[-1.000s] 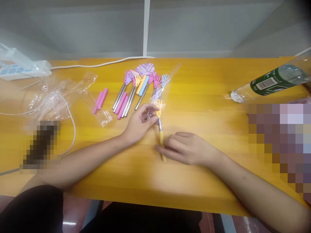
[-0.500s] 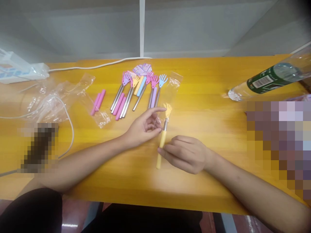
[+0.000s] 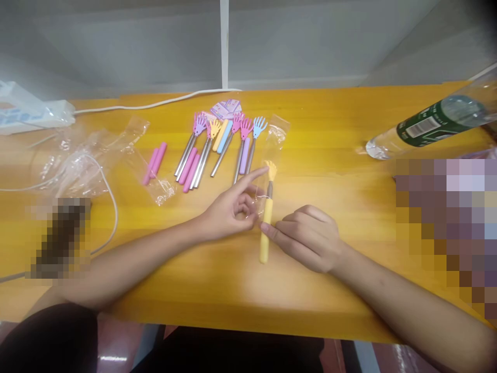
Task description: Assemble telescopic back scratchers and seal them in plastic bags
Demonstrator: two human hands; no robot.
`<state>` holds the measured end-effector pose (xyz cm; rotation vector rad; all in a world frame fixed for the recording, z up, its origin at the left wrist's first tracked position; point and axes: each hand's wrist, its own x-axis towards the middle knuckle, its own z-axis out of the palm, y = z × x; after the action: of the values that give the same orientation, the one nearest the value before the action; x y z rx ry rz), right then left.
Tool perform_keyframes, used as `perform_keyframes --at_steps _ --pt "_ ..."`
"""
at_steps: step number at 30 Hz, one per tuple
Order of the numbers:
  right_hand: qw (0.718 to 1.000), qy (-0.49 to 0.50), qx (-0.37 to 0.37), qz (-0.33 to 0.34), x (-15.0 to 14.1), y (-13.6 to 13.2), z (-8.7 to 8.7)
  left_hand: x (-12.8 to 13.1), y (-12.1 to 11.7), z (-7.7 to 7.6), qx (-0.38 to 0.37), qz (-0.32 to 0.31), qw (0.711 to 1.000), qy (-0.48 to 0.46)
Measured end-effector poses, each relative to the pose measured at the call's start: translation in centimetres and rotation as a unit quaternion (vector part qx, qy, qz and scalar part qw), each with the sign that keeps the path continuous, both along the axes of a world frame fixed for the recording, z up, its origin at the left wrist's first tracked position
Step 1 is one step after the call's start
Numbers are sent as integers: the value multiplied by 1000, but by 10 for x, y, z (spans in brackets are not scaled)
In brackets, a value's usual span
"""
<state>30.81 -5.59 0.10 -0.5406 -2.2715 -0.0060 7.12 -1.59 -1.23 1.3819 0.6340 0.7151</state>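
Here, left forefinger (image 3: 251, 180) straight, right hand (image 3: 306, 237) pinching scratcher (image 3: 267, 210)

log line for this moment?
right hand: grips yellow hand-headed backscratcher | left hand: holds clear plastic bag | pink cylindrical handles: on orange-brown table

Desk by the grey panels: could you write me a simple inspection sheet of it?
Surface: yellow-brown wooden desk.
Work items: yellow hand-headed rod, clear bag; similar rods and loose coloured tubes farther back.
Clutter: crumpled plastic, printed cards, bottle.
Grip: right hand pinches the yellow handle; left hand holds the bag, index finger near the yellow head.
Cables: white cable along the back; another looping at left.
Surroundings: grey panels behind; some patches pixelated.
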Motion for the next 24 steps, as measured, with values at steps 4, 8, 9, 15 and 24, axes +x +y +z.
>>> perform_keyframes --at_steps 4,8,9,15,24 --pt "999 14 -27 16 0 -2 0 0 -2 3 25 -22 999 24" --pt "999 -35 -3 -11 -2 1 2 2 -4 4 43 -59 997 6" --pt "999 -34 4 -22 -3 2 0 2 -5 3 45 -62 997 -2" --pt "993 2 -36 -115 -5 10 -15 4 -5 -1 35 -30 999 -2" --pt "998 -34 -44 4 -14 4 -7 2 -5 0 22 -33 999 -5"
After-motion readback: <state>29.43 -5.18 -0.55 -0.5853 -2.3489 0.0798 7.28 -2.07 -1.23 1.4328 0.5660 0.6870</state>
